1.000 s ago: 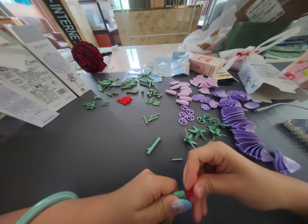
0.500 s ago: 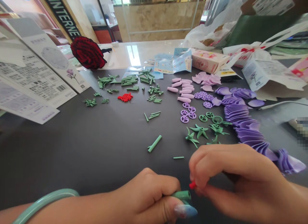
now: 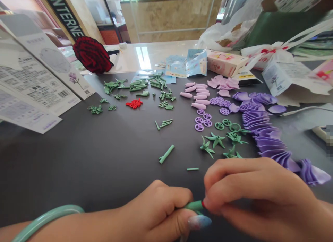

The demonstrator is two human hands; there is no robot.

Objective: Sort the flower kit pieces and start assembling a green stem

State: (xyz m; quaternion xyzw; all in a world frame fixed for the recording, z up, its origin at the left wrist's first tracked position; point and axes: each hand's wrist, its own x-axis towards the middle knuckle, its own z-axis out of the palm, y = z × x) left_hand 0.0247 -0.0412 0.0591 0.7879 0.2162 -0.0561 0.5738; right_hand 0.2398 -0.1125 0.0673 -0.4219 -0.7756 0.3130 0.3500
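a: where is the green tube (image 3: 194, 205)?
b: low over the desk (image 3: 91, 158), gripped in the closed fingers of the left hand (image 3: 161, 210) — long axis level, free end pointing right.
a: and the right hand (image 3: 255, 197)?
b: fingers pinched on a red bit (image 3: 202, 203), barely showing — touching that end.

This looks like a shop or reception counter. A dark worktop (image 3: 78, 148) meets a glossy white counter (image 3: 145, 56), backed by a marble-clad wall (image 3: 169, 18) and a black sign (image 3: 65, 13) lettered "INTERNE" (the rest is cut off). Opened kit boxes (image 3: 225, 63) and plastic carrier bags (image 3: 223, 34) crowd the far edge.
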